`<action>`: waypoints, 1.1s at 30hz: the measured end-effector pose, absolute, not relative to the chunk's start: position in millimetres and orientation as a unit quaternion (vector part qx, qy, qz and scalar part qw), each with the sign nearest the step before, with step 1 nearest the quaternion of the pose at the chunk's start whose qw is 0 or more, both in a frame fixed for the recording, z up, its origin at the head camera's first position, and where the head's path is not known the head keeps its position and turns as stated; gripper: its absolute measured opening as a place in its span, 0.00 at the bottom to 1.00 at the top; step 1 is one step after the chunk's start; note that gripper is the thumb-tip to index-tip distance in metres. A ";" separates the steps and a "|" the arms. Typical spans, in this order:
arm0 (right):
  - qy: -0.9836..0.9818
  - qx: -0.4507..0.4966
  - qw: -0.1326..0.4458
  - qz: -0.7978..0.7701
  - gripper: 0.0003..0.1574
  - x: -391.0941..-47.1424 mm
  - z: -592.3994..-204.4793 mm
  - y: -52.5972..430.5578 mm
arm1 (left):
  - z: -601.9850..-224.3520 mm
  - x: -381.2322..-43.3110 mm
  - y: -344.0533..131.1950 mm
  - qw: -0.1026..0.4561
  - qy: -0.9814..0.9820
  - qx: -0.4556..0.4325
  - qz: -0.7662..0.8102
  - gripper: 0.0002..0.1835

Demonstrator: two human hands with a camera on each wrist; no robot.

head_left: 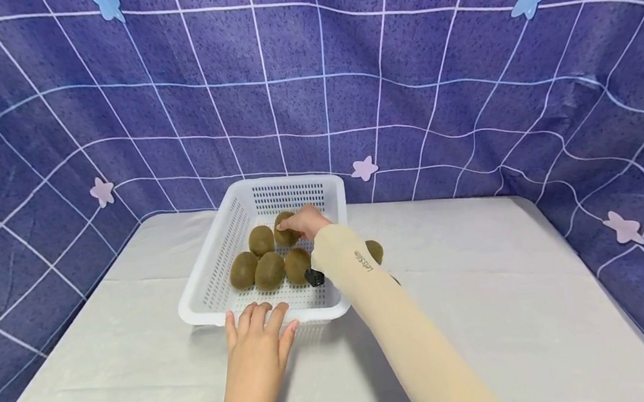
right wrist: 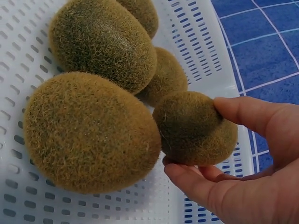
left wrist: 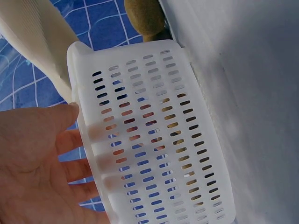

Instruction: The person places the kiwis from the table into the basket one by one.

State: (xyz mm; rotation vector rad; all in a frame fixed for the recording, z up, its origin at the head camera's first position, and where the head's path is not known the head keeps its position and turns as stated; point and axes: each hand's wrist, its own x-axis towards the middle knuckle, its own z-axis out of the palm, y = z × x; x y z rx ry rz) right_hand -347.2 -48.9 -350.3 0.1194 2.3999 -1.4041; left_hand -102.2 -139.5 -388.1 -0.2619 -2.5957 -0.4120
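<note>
My right hand (head_left: 306, 222) reaches into a white perforated plastic basket (head_left: 193, 312) and holds a brown fuzzy kiwi (right wrist: 195, 128) between thumb and fingers, near the basket's far right part. Several other kiwis (head_left: 269, 271) lie on the basket floor beside it; a large one (right wrist: 91, 133) sits close against the held one in the right wrist view. At the near rim, my left hand (head_left: 257, 349) grips the basket, its fingers over the edge and the thumb on the outer side (left wrist: 46, 163).
Outside the basket on the right, a kiwi (head_left: 375, 251) sits partly behind the beige sleeve (head_left: 391, 311). A white cloth (head_left: 513, 312) covers the table. Behind it hangs a blue curtain (head_left: 290, 107) with star patterns. A black wrist camera (head_left: 314, 277) hangs below my right wrist.
</note>
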 end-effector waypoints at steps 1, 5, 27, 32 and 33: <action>0.850 0.040 0.181 -0.494 0.34 -347.1 -350.1 -48.7 | -388.1 -102.2 -139.4 0.248 -0.952 -0.096 -0.151 0.17; 0.850 0.034 0.190 -0.491 0.32 -346.9 -351.1 -49.3 | -388.0 -101.8 -139.0 0.247 -0.952 -0.096 -0.151 0.17; 0.843 0.022 0.258 -0.472 0.24 -340.4 -357.1 -42.9 | -389.3 -101.4 -138.2 0.261 -0.948 -0.102 -0.148 0.17; 0.833 0.021 0.257 -0.489 0.26 -337.1 -353.1 -39.5 | -388.5 -101.5 -138.2 0.262 -0.948 -0.103 -0.150 0.17; 0.833 0.023 0.255 -0.490 0.26 -336.8 -352.2 -39.1 | -388.4 -101.5 -138.4 0.262 -0.948 -0.103 -0.150 0.17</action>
